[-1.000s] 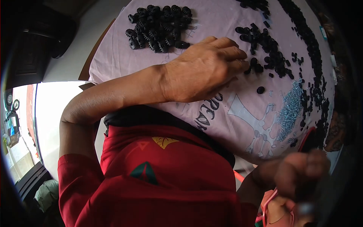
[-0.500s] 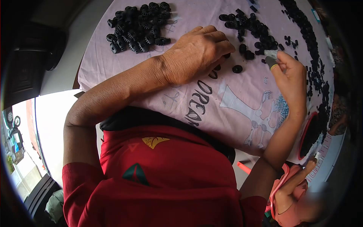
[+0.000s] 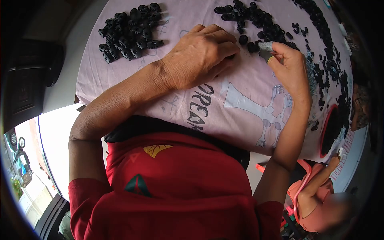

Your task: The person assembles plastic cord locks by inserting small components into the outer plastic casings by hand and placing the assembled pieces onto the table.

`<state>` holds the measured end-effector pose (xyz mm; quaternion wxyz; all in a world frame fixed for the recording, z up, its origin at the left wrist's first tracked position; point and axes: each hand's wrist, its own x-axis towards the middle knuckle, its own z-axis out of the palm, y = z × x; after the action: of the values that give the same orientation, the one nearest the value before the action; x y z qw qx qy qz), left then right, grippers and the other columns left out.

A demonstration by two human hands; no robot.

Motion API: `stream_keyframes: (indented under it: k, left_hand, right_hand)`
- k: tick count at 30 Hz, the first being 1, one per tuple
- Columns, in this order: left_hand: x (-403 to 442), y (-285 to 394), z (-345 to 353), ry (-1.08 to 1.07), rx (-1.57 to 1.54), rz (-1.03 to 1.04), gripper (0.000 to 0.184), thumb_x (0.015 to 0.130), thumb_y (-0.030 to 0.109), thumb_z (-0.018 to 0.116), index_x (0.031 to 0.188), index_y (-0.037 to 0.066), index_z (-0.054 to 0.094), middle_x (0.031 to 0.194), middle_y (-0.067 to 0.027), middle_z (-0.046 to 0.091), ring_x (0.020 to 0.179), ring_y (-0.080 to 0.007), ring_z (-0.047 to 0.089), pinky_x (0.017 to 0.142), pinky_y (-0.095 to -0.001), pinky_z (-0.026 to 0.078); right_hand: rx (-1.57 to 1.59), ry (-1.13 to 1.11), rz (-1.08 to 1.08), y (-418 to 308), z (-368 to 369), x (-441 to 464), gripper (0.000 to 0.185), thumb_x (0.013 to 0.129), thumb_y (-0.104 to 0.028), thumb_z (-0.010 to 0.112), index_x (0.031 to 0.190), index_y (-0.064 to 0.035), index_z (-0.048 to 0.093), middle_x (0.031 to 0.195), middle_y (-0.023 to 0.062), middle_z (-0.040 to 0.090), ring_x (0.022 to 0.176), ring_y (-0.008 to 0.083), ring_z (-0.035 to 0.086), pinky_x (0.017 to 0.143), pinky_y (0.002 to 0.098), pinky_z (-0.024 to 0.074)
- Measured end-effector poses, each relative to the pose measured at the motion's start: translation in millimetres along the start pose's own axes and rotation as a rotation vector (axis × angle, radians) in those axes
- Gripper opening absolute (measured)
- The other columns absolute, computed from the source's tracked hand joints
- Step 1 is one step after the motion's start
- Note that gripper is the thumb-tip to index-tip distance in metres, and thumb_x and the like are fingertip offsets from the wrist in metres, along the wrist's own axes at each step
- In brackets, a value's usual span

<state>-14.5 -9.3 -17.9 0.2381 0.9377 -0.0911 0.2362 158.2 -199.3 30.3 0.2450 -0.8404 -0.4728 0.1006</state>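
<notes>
My left hand [image 3: 208, 54] rests on the pink cloth with its fingers curled. A small dark part [image 3: 231, 57] shows under its fingertips, mostly hidden. My right hand [image 3: 290, 66] comes from the right, thumb and forefinger pinched at a small round black part [image 3: 253, 47] at the near edge of a loose cluster. Grey-white tape wraps the forefinger, and a dark cover with a yellow band is on the thumb. The cluster of small black parts [image 3: 262, 20] lies beyond my hands. To the left sits a pile of ribbed black pieces [image 3: 128, 32], like small toothed wheels.
A long band of loose black parts [image 3: 326, 36] runs along the far right of the printed cloth [image 3: 160, 106]. A red-rimmed container [image 3: 323, 140] of black material stands at the right edge. Another person [image 3: 316, 200] sits at lower right, an arm at the table.
My right hand has moved left and closed in on the black part at the cluster's edge. The single round piece that lay between my hands no longer shows. The whole view has shifted slightly.
</notes>
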Motion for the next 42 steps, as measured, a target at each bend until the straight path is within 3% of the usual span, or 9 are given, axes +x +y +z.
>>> stream_keyframes:
  k: [3,6,9,12,22,25,31,36,42]
  left_hand:
    - [-1.2,-1.6,-2.8,0.068,0.001,-0.024,0.033,0.084,0.013,0.072,0.116,0.007,0.068,0.116,-0.014,0.066,0.111,-0.0322,0.061,0.096,-0.0431,0.049]
    - [0.5,-7.4,-4.1,0.132,-0.04,-0.064,0.034,0.083,0.015,0.074,0.115,0.006,0.068,0.11,-0.014,0.066,0.103,-0.0311,0.064,0.089,-0.0409,0.052]
    - [-0.9,-11.1,-12.1,0.112,-0.027,-0.107,0.035,0.081,0.017,0.076,0.113,0.006,0.069,0.102,-0.0131,0.066,0.094,-0.0295,0.064,0.083,-0.0393,0.053]
    - [-5.0,-13.7,-14.2,0.031,-0.032,-0.177,0.035,0.079,0.024,0.078,0.108,0.006,0.072,0.101,-0.0127,0.066,0.1,-0.0303,0.064,0.089,-0.0397,0.052]
    - [-5.6,-20.8,-18.7,0.049,-0.075,-0.118,0.032,0.081,0.015,0.077,0.111,0.007,0.071,0.099,-0.0111,0.065,0.091,-0.0266,0.068,0.079,-0.034,0.055]
    - [-4.7,-21.2,-17.1,0.042,-0.095,-0.127,0.032,0.081,0.012,0.077,0.112,0.006,0.07,0.099,-0.0113,0.065,0.09,-0.0263,0.068,0.079,-0.0343,0.056]
    - [-1.6,-11.7,-13.9,0.061,-0.129,-0.188,0.027,0.08,0.011,0.076,0.106,0.005,0.07,0.1,-0.0115,0.066,0.089,-0.0267,0.067,0.079,-0.0356,0.056]
    - [-2.0,-13.0,-7.8,0.069,-0.024,-0.094,0.028,0.081,0.009,0.076,0.107,0.004,0.069,0.097,-0.0115,0.066,0.089,-0.025,0.069,0.08,-0.0339,0.057]
    - [1.7,-7.5,-14.7,-0.001,-0.811,-0.482,0.02,0.087,0.01,0.076,0.103,0.002,0.069,0.093,-0.0028,0.069,0.087,-0.0101,0.067,0.08,-0.0231,0.054]
  right_hand:
    - [0.01,0.001,-0.105,-10.5,7.3,0.8,0.013,0.08,0.0,0.064,0.092,0.0029,0.062,0.082,0.011,0.068,0.069,0.0157,0.064,0.067,0.0306,0.0519]
    - [0.207,0.151,-0.124,1.2,16.1,1.8,0.009,0.08,0.0,0.064,0.089,0.0027,0.062,0.071,0.0061,0.063,0.063,0.0098,0.058,0.06,0.0269,0.0474]
    - [0.173,0.081,0.007,20.0,-9.5,-2.2,0.006,0.08,0.001,0.065,0.08,0.0021,0.059,0.062,0.0002,0.054,0.059,0.003,0.047,0.053,0.0228,0.039]
    - [0.135,0.006,0.133,28.0,-25.6,-10.1,0.015,0.081,0.001,0.065,0.072,0.0005,0.053,0.059,-0.0031,0.048,0.06,0.0001,0.039,0.05,0.021,0.0316]
    - [-0.025,-0.171,0.135,-3.3,-20.1,-14.6,0.016,0.075,0.002,0.065,0.073,0.0031,0.049,0.062,0.002,0.056,0.058,0.0033,0.048,0.053,0.0238,0.041]
    - [0.097,-0.118,0.146,-1.2,-12.8,-13.0,0.006,0.079,0.008,0.058,0.079,0.0025,0.057,0.07,-0.0059,0.052,0.064,-0.0011,0.042,0.054,0.018,0.0337]
    - [0.284,0.005,-0.002,-8.1,5.7,-6.9,0.006,0.082,0.0,0.06,0.086,0.0022,0.064,0.064,-0.0024,0.057,0.06,0.0018,0.047,0.053,0.0208,0.0395]
    - [0.374,0.036,-0.092,-5.6,23.8,-4.7,0.019,0.084,0.003,0.06,0.1,0.0009,0.069,0.075,-0.0011,0.064,0.068,0.0022,0.053,0.061,0.0199,0.0454]
    - [0.602,0.129,-0.167,-21.4,26.2,-6.7,0.022,0.089,0.003,0.062,0.11,0.0038,0.068,0.093,0.0037,0.071,0.084,0.0062,0.063,0.077,0.0215,0.0521]
